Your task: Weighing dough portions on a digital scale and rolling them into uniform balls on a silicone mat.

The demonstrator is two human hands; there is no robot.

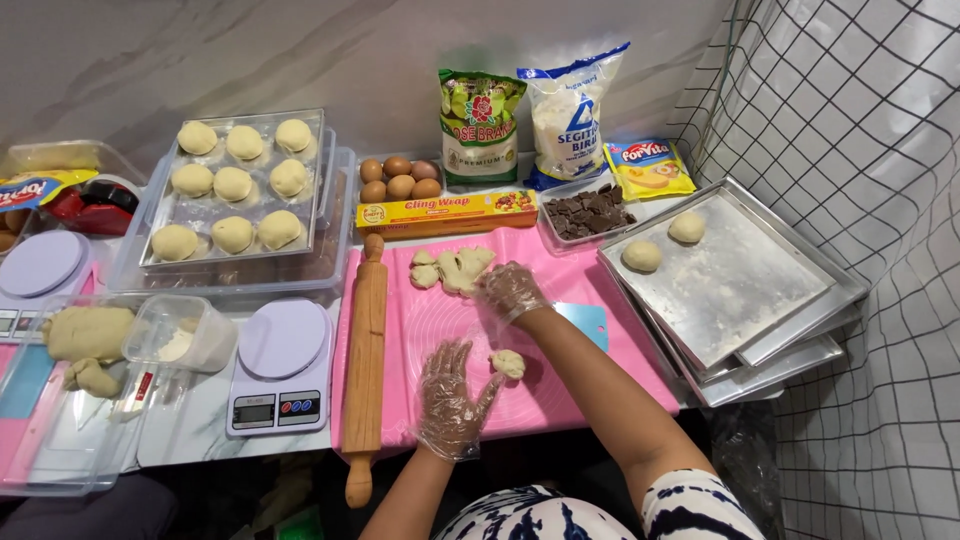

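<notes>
Seen from the head camera, a person in clear plastic gloves works dough on a pink silicone mat (440, 330), the landmark for all that follows. The left hand (450, 398) lies flat and open near the mat's front edge, fingers spread, gripping nothing; its fingertips just touch a small dough lump (508, 363) resting on the mat. The right hand (508, 290) reaches to the mat's far side, fingers curled down on a torn dough pile (452, 268); whether it has pinched any dough cannot be told.

A wooden rolling pin (364, 365) lies along the mat's left edge. Left of that stands a white kitchen scale (280, 365), then a clear tub of flour (180, 333) and a large dough mass (88, 335) in a plastic lid. Behind the mat's left corner a clear tray (240, 185) carries nine dough balls. Behind the mat sit brown eggs (398, 178), a yellow box of cling wrap (447, 211), a container of chocolate pieces (588, 213) and three food bags. Right of the mat, stacked metal baking trays (740, 280) hold two dough balls (662, 242) at their far corner. A light blue scraper (590, 322) lies on the mat beside the right forearm.
</notes>
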